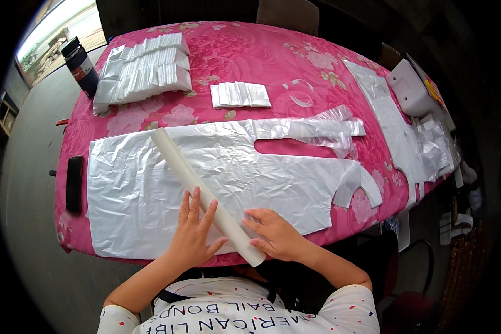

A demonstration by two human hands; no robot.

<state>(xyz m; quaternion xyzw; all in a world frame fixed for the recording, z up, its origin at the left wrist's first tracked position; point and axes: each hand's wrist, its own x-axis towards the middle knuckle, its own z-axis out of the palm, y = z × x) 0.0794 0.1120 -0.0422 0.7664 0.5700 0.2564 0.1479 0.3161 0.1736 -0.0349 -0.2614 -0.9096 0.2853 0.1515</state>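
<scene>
A thin white plastic apron [129,192] lies spread over the table, wrinkled, with its strap ends toward the right. Across it, slanting from upper left to lower right, rests a long pale tube [178,164]. My left hand [192,239] lies against the tube's left side, fingers spread and fingertips touching it. By the near end of the tube, my right hand [278,235] has its fingers apart and slightly bent over the plastic, the thumb side close to the tube. Neither hand is wrapped round anything.
A pink flowered cloth [239,50] covers the table. Stacks of folded plastic packets [145,69] sit far left, a smaller row [240,94] mid-table. A dark bottle [82,69], a black phone [74,183], more plastic sheets [381,111] and a white box [411,89] line the edges.
</scene>
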